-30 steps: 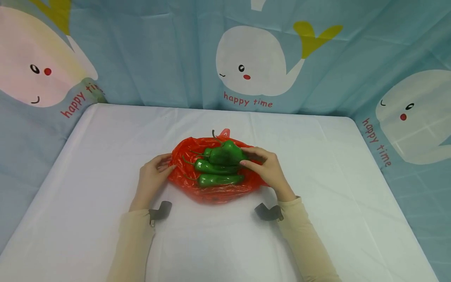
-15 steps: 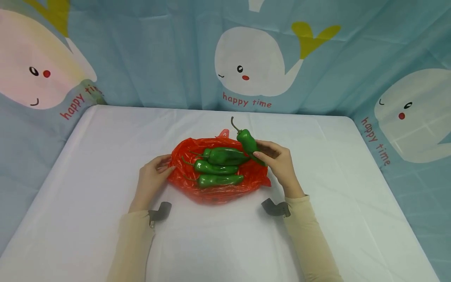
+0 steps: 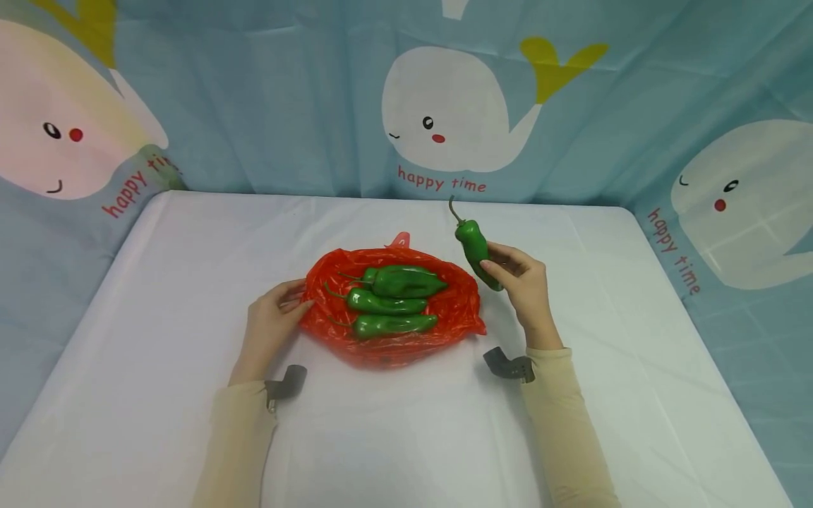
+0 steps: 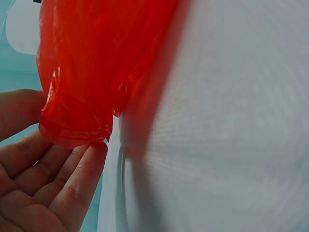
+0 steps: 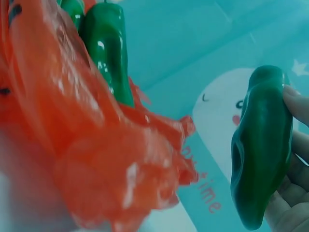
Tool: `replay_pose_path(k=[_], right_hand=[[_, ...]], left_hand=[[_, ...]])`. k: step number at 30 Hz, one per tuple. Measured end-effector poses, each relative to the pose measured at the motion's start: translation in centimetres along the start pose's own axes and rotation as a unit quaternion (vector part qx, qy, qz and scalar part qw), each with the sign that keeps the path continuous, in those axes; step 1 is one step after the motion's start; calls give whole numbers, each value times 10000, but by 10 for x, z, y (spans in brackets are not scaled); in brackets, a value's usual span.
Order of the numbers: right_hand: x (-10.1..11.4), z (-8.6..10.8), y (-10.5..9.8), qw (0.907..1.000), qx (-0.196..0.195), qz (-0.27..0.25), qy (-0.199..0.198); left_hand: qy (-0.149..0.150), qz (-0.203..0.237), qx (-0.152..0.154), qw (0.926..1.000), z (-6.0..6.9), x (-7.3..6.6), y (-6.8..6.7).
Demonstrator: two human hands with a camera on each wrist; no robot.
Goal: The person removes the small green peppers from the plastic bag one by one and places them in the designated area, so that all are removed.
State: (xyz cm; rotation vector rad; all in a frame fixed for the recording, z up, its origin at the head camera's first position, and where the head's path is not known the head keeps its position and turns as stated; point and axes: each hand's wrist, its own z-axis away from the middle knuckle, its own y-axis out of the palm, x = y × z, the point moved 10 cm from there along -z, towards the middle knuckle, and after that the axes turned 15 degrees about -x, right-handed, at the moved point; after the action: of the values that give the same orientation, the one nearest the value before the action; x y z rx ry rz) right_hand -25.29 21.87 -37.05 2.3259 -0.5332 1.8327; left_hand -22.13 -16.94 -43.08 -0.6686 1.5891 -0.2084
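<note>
In the head view, a red plastic bag [image 3: 381, 353] lies spread at mid-table with its mouth open. Several long green peppers [image 3: 387, 303] with thin stems rest in it. My left hand [image 3: 269, 317] holds the bag's left edge between thumb and fingers; in the left wrist view the fingers [image 4: 79, 181] meet the bag [image 4: 79, 96]. Just right of the bag, my right hand [image 3: 521, 286] pinches a green pepper [image 3: 475, 247] by its lower end, stem pointing up and away. The right wrist view shows this pepper [image 5: 263, 145] apart from the bag [image 5: 96, 135].
A white-covered table [image 3: 394, 437] extends on all sides of the bag. Behind it hangs a blue curtain [image 3: 305, 106] printed with whales. A dark wrist-camera mount [image 3: 508, 363] juts from the right sleeve, and another mount [image 3: 288, 381] from the left.
My right hand has lifted one green pepper off the others and carried it rightward, out past the bag's right edge. My left hand has stayed at the bag's left edge.
</note>
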Motion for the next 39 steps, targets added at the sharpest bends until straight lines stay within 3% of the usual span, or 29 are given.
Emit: replay_pose_path(k=[16,23,31,39], right_hand=[[-42,-13,-35,9924,-985,449,581],[-53,-16,-46,9883,-1216,720,569],[-62,-17,-59,9772,-1477,1496,298],[-66,-18,-59,9718,-1520,1796,167]], left_hand=[[15,5,40,10000,-1,2,2],[12,56,25,10000,0,1,1],[-3,42,42,10000,0,1,2],[14,33,9,10000,0,2,2]])
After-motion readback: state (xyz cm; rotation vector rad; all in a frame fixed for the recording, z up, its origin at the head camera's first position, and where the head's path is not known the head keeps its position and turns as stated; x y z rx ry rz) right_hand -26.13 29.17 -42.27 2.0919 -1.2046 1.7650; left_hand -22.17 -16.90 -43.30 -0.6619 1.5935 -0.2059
